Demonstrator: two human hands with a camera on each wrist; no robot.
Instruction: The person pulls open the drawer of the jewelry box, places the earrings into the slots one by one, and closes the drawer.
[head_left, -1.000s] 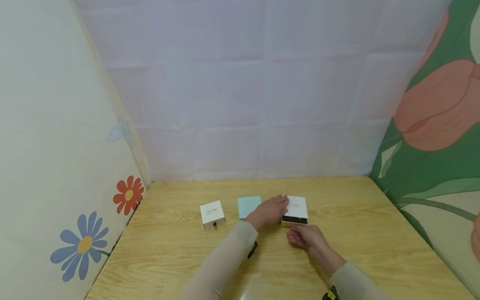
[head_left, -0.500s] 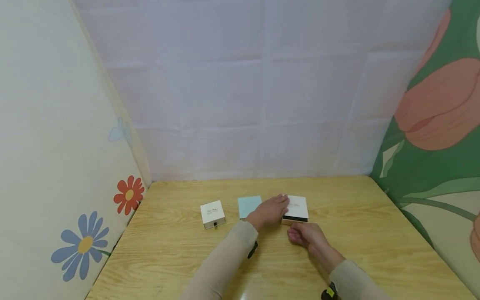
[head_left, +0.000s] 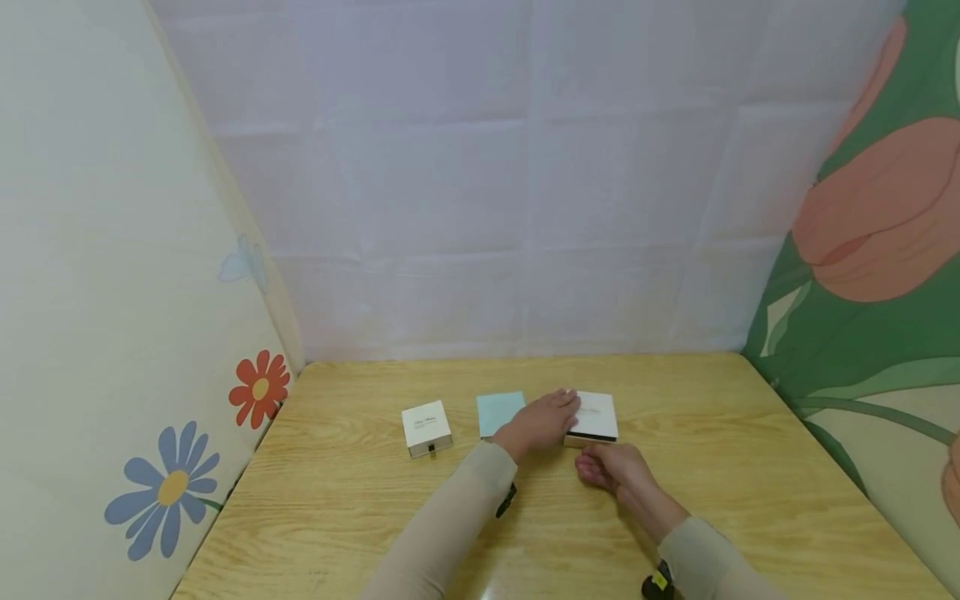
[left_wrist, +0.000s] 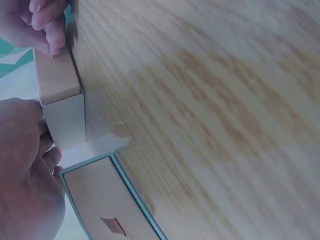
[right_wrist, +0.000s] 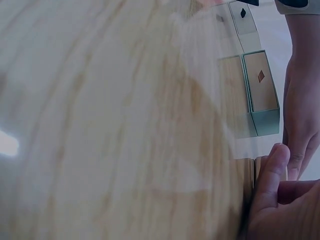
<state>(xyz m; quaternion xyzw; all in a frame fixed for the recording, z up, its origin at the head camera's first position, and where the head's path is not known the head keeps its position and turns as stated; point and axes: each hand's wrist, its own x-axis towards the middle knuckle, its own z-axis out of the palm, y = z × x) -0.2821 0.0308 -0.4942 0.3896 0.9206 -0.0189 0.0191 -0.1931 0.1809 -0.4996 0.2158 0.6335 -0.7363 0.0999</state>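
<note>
A white slide-out drawer box [head_left: 599, 415] with small print on its lid lies at the right of the row. A thin dark strip shows between lid and drawer front [left_wrist: 60, 80], which is tan. My left hand [head_left: 543, 421] holds the box from its left side, fingers over the top edge; in the left wrist view, fingers [left_wrist: 50, 157] curl beside its wall. My right hand [head_left: 617, 473] is at the drawer front, fingers curled, with a fingertip against it in the left wrist view. The right thumb [right_wrist: 274, 170] lies along the front edge; its pinch is partly hidden.
A light blue drawer box [head_left: 499, 409] with a tan front stands just left, partly behind my left hand. Farther left sits another white drawer box [head_left: 427, 425] with a dark tab. The wooden table [head_left: 315, 517] meets a white cloth backdrop [head_left: 517, 183].
The drawer has slid into the white box, so the dark gap has narrowed to a thin strip. My right hand moved slightly forward with it; the left hand stayed in place.
</note>
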